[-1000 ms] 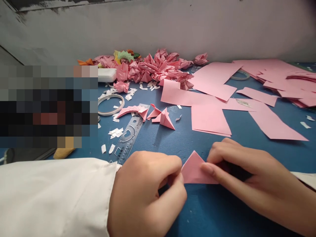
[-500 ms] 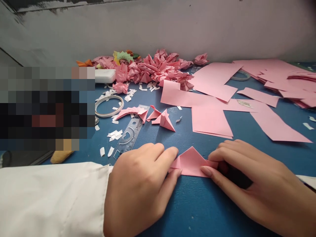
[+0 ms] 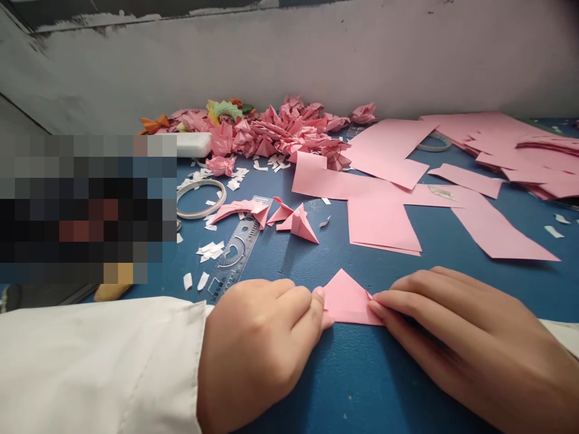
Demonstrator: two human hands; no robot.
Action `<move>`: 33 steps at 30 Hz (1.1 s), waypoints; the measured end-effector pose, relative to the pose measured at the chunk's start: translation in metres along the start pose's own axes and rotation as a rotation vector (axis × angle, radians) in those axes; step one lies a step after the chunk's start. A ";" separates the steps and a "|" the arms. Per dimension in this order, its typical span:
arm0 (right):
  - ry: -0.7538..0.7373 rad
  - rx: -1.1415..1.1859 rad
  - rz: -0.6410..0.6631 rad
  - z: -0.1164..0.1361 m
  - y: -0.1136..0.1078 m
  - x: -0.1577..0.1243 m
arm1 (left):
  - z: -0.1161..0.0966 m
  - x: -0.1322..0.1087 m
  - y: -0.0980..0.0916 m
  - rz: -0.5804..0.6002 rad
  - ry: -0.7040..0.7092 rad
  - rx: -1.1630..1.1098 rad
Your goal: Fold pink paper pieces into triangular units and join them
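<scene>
A small folded pink paper triangle lies flat on the blue table between my hands. My left hand, in a white sleeve, has its fingers curled, with the fingertips pressing on the triangle's left edge. My right hand lies with its fingers stretched out and close together, their tips pinning the triangle's right corner to the table.
Beyond the hands lie folded pink paper pieces, a clear ruler, a tape ring, white paper scraps and flat pink sheets. A heap of crumpled pink paper sits by the back wall. More pink sheets are stacked at far right.
The paper has gone from held slightly raised to pressed flat. My left hand's fingers have slid along its left edge and curled; my right hand has flattened onto its right corner.
</scene>
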State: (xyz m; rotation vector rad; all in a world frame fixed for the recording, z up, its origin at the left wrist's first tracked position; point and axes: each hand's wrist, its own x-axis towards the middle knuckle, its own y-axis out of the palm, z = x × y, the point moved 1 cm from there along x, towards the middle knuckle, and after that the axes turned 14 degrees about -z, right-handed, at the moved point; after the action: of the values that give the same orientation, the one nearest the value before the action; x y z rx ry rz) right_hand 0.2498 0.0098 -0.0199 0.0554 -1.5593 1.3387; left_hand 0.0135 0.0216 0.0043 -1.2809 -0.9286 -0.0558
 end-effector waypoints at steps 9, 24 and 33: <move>-0.073 -0.002 -0.027 0.002 0.000 0.001 | 0.003 0.003 0.000 0.003 0.084 -0.016; -0.281 -0.121 0.040 0.007 -0.007 -0.005 | 0.011 0.000 -0.004 0.047 0.211 -0.143; -0.267 -0.036 0.002 0.003 -0.006 0.002 | 0.011 0.004 -0.003 0.075 0.196 -0.130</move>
State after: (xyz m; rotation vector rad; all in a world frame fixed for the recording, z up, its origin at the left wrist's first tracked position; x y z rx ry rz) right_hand 0.2501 0.0061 -0.0143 0.2174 -1.8061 1.3458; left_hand 0.0081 0.0316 0.0091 -1.4020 -0.7178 -0.1820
